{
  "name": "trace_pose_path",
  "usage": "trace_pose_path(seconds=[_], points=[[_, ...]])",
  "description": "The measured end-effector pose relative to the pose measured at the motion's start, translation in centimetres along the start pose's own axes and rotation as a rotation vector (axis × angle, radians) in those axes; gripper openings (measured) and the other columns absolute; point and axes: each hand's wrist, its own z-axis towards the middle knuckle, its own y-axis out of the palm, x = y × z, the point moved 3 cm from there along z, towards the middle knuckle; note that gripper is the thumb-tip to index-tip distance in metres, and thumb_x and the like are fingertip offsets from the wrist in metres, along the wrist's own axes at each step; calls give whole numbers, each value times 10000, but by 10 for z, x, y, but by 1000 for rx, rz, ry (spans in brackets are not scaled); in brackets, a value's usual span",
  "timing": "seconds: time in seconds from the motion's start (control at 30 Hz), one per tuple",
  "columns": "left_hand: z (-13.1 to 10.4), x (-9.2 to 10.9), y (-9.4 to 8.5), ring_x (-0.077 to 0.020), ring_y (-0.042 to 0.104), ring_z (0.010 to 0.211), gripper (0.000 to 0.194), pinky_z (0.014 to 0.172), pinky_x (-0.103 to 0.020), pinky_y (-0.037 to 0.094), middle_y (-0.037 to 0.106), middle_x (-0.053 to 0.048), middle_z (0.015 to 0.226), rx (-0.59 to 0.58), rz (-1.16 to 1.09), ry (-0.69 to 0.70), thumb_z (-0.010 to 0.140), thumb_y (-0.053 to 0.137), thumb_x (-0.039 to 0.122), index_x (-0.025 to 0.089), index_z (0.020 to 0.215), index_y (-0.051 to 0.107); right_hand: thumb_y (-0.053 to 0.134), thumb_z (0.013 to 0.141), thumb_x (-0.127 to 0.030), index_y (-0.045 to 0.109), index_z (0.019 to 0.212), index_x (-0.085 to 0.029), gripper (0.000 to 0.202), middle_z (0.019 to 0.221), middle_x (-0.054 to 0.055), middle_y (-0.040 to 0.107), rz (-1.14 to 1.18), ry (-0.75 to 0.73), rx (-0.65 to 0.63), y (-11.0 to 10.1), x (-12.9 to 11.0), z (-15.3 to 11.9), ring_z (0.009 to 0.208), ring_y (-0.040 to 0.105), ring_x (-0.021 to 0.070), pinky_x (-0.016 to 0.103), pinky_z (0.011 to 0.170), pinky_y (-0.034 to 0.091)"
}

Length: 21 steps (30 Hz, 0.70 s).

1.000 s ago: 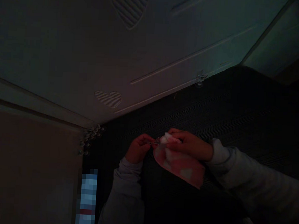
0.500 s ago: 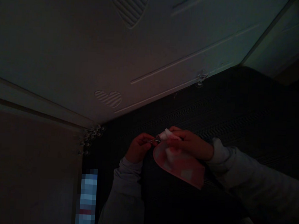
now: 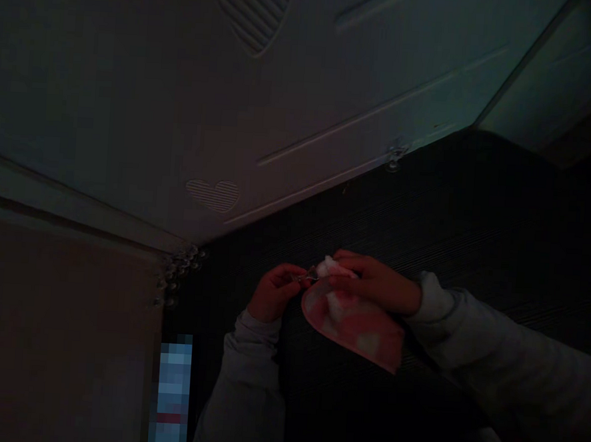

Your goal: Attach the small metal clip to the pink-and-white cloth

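In dim light, my left hand (image 3: 274,292) pinches a small shiny object (image 3: 306,276), too small and dark to name. Its right end touches or lies close to a pink and white cloth (image 3: 354,324). My right hand (image 3: 372,281) has its fingers closed on the bunched upper part of the cloth. The lower part of the cloth hangs below that hand, showing pale patches and a rounded left edge. The tips of some right fingers are hidden by the cloth.
A cluster of small clear shiny objects (image 3: 179,270) stands in the left corner of the dark surface (image 3: 426,215). More such objects (image 3: 394,158) lie by the pale panel (image 3: 147,98) with heart reliefs. A pixelated object (image 3: 173,393) is at the lower left.
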Motion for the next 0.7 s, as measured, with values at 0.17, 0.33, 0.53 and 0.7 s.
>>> trace_pose_path(seconds=[0.17, 0.33, 0.53, 0.7], points=[[1, -1, -2, -123, 553, 625, 295, 662, -276, 401, 622, -2, 628, 3, 7, 16, 507, 694, 291, 161, 757, 609, 457, 771, -296, 554, 762, -142, 182, 735, -6, 404, 87, 21, -21, 1, 4, 0, 672, 432, 97, 229, 627, 356], [1, -3, -3, -129, 557, 642, 317, 679, -288, 401, 625, -7, 643, -3, -16, 18, 503, 696, 295, 162, 776, 607, 457, 773, -300, 561, 763, -143, 189, 744, -5, 404, 123, 32, -7, 1, 4, -1, 689, 436, 99, 230, 637, 360], [0, 0, 0, -122, 557, 651, 295, 690, -285, 397, 625, -2, 656, -10, -31, 17, 503, 699, 256, 162, 767, 608, 435, 786, -295, 564, 797, -153, 192, 759, 0, 412, 46, -7, -1, 0, 0, -1, 721, 437, 110, 243, 667, 356], [0, 0, 2, -110, 555, 657, 261, 686, -273, 398, 620, 8, 660, -22, -10, 24, 535, 681, 230, 173, 778, 605, 435, 786, -276, 545, 725, -152, 177, 727, -5, 407, -44, -37, 18, 0, 1, 0, 691, 427, 105, 236, 644, 348]])
